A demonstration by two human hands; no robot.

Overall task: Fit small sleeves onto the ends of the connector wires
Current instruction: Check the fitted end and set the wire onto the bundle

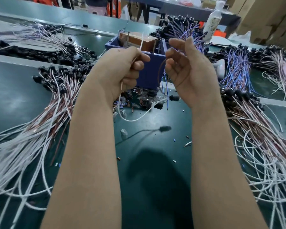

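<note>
Thin white connector wire (142, 40) gripped in the curled left hand (122, 68) and thin brown wire (159, 73) pinched by the half-curled right hand (186, 70) may tangle, both dangling loose.

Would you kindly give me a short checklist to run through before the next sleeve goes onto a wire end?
1. The left hand grips the white wire: ok.
2. The white wire's end stands free above the fist: ok.
3. The right hand pinches the brown wire: ok.
4. A sleeve ready in the right fingers: cannot tell, too small to see.
5. A supply of small loose pieces before the blue box: ok.
</note>
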